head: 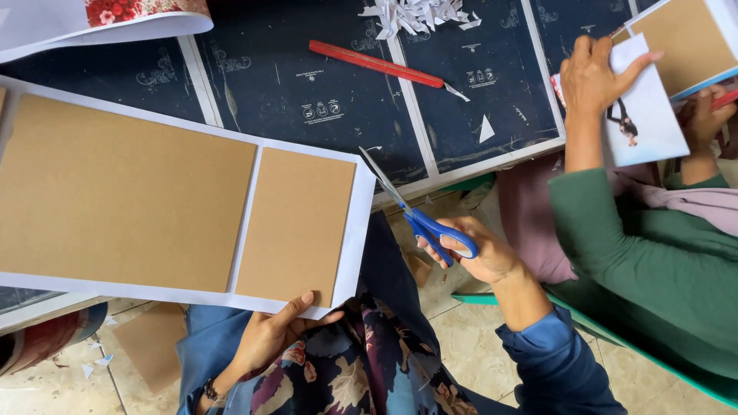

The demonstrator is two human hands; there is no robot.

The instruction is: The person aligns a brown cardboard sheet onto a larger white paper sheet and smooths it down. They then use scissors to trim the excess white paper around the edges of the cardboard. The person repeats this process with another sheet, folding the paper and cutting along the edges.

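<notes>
Gripping blue scissors (419,219) right hand (480,253), left hand (269,334) pinching white sheet (357,223), red cutter (377,64) perhaps, co-worker's sleeve (623,246) beside.

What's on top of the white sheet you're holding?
Two brown cardboard panels lie side by side on the white sheet; white shows around and between them. The sheet's surface beneath them is covered.

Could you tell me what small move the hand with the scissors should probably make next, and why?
Probably close the blades on the white margin. The right hand holds the blue-handled scissors with the blades open at the right edge of the white sheet, beside the smaller brown board. The left hand steadies the sheet's lower edge, so it seems ready for the cut.
</notes>
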